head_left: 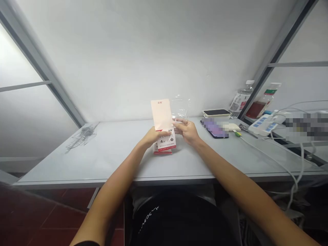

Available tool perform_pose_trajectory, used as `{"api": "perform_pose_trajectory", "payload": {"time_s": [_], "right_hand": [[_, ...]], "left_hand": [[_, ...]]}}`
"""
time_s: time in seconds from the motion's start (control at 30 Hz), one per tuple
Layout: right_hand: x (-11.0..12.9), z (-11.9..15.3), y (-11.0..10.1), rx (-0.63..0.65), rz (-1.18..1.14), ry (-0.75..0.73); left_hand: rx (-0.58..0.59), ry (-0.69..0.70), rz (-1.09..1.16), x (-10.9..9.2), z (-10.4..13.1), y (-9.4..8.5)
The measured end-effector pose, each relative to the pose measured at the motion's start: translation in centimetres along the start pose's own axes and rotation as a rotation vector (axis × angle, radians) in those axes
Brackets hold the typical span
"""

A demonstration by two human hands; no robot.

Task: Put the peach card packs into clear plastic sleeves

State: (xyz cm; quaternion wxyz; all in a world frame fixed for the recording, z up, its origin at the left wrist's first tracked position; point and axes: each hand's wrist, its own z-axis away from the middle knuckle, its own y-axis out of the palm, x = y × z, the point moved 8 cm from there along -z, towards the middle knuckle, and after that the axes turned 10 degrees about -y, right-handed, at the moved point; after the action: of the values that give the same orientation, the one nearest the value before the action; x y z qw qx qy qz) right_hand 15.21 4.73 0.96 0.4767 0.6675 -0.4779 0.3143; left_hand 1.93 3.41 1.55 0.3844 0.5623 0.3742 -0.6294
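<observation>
My left hand (151,136) is closed around a white-and-red printed paper packet (166,143), held upright over the table. Its long pale flap (162,114) stands up above my fingers, with small red lettering near the top. Just right of it, my right hand (188,131) pinches a clear plastic piece (180,106), which rises behind the fingers and catches the light. Whether this is a sleeve or a stiff sheet I cannot tell. Below the held packet, similar red-edged packets (163,152) lie on the table, partly covered.
The pale table (115,150) meets a white wall behind. To the right are a phone (217,112) on a box, a purple-screened phone (215,128), two bottles (241,100) (263,100), a power strip (265,123) and white cables (269,157). Dark scribble-like marks (83,135) are at left.
</observation>
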Motion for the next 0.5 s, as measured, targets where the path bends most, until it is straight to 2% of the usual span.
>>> {"api": "perform_pose_trajectory", "payload": {"time_s": [0.13, 0.23, 0.37, 0.5], "right_hand": [[-0.1, 0.0, -0.2, -0.048, -0.027, 0.008], [-0.2, 0.0, -0.2, -0.056, -0.014, 0.013], [-0.6, 0.1, -0.2, -0.054, 0.017, 0.014], [-0.7, 0.2, 0.3, 0.004, -0.02, 0.009]], "left_hand": [[-0.114, -0.032, 0.018, 0.8, -0.4, -0.9], [-0.147, -0.003, -0.027, 0.9, -0.7, -1.3], [-0.071, 0.049, -0.067, 0.6, -0.6, -0.8], [0.007, 0.047, -0.121, 0.6, -0.4, -0.4]]}}
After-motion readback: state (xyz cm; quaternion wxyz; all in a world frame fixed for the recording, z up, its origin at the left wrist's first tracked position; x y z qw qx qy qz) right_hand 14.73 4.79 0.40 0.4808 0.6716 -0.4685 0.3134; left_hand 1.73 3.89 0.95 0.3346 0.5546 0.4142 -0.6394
